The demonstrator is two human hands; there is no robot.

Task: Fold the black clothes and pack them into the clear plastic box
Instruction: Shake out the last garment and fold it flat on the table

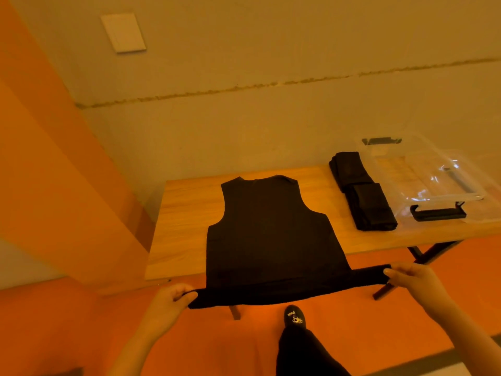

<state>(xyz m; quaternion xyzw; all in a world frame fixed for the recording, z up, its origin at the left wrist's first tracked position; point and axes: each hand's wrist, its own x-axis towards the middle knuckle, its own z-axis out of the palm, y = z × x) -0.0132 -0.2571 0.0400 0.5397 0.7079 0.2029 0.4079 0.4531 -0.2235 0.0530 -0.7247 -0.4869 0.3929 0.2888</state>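
Observation:
A black sleeveless top [271, 234] lies flat on the wooden table [187, 213], neck toward the wall, its hem hanging past the near edge. My left hand [173, 297] grips the hem's left corner. My right hand [409, 278] pinches the right corner, and the hem is stretched wide between them. Two folded black garments [363, 191] lie in a row to the right of the top. Beyond them at the table's right end sits the clear plastic box [423, 172] with black latches; I see no clothes inside it.
An orange column [54, 172] stands left of the table, against the pale wall. The floor below is orange. My leg and black shoe [295, 318] are in front of the table's near edge. Dark table legs [423, 253] show under the right end.

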